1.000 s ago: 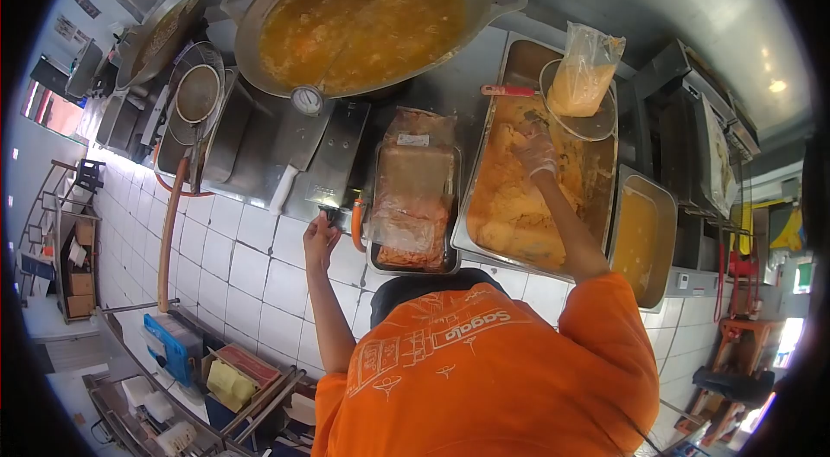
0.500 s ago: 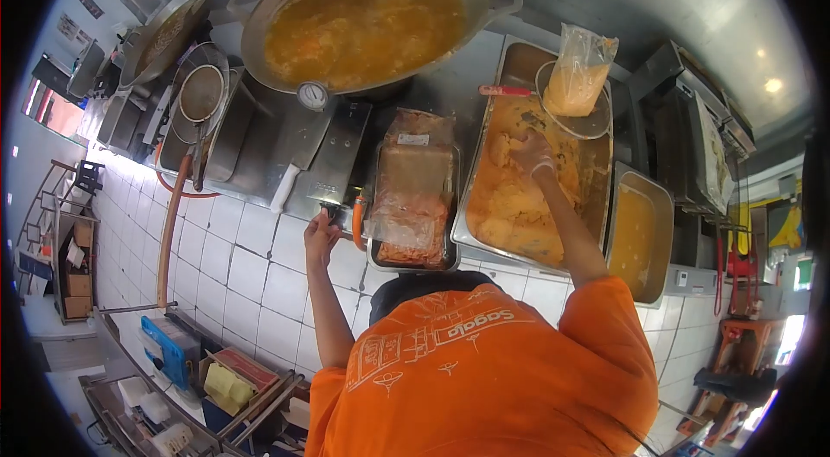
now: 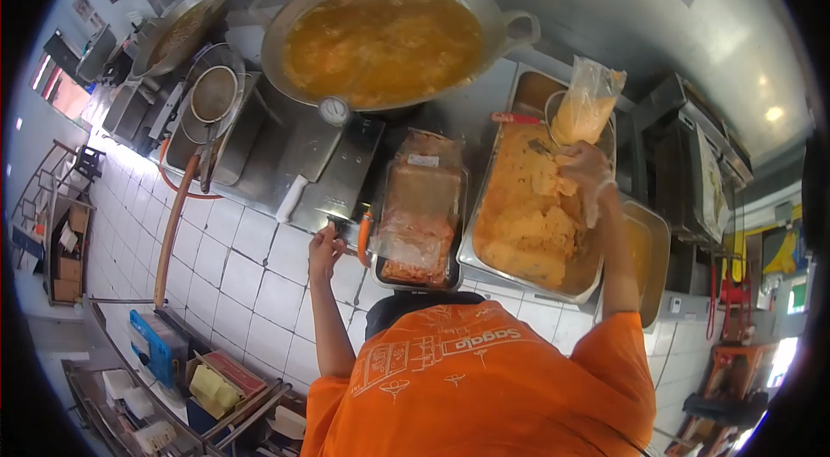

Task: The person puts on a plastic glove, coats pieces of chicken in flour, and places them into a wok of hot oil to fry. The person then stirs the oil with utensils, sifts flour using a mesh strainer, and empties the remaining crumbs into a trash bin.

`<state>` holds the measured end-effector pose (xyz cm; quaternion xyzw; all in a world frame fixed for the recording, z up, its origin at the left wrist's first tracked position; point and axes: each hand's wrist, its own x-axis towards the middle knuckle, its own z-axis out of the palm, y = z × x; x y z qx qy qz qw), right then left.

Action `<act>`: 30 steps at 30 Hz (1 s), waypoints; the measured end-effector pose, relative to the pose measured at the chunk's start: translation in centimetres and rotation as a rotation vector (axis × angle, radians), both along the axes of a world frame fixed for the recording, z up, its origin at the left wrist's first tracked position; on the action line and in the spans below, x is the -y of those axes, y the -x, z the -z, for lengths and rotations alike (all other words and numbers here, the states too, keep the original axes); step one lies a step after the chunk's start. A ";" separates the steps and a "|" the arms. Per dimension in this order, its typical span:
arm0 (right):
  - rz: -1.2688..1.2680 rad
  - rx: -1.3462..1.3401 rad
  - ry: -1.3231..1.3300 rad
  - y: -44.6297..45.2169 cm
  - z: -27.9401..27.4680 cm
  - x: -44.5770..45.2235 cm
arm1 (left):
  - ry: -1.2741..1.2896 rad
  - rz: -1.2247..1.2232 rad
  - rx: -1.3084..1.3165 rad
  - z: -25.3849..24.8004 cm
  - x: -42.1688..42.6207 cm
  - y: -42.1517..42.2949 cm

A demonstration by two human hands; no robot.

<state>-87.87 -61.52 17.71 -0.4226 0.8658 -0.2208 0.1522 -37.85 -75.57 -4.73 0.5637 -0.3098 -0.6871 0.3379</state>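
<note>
Mix (image 3: 527,228) at the person's (image 3: 484,370) 1 o'clock looks part-worked, kinda heaped, with right grip (image 3: 588,170) at it, can't tell if clutching any. Left grip (image 3: 323,251)'s at a knob (image 3: 335,223), closure unclear. Meat (image 3: 424,202), 11 o'clock: still bagged.

Commercial kitchen, by look of it. Huge two-handled pan (image 3: 389,42) of bubbling orange-brown liquid at far side, dial thermometer (image 3: 335,110) at its rim. Deep steel tray (image 3: 527,223) of orange breading-like powder at right. Long-handled strainer (image 3: 214,95) at left, second big pan (image 3: 186,29) beyond. White tiles (image 3: 233,275) along near side.
</note>
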 end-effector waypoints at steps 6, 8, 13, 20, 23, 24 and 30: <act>-0.329 0.191 0.368 3.2 -9.6 3.0 | 0.000 -0.051 -0.011 0.1 -0.1 0.0; -0.363 0.231 0.404 1.2 -14.3 6.6 | -0.027 -0.041 0.004 -0.5 -0.1 0.1; -0.406 0.218 0.321 -3.1 -20.0 20.0 | -0.027 -0.044 0.008 -1.0 -0.3 0.2; -0.424 -0.437 -0.073 -10.5 -14.4 41.8 | 0.010 -0.115 0.013 -1.0 -0.5 0.6; -0.390 -0.480 -0.145 -12.3 -10.1 47.2 | 0.029 -0.162 -0.010 -1.0 -0.7 1.0; -0.406 -0.484 -0.126 -12.7 -9.1 48.4 | 0.021 -0.182 -0.026 -1.5 -0.6 1.2; -0.292 -0.545 0.021 -10.3 -7.9 53.1 | 0.021 -0.138 0.084 -3.2 -0.8 1.3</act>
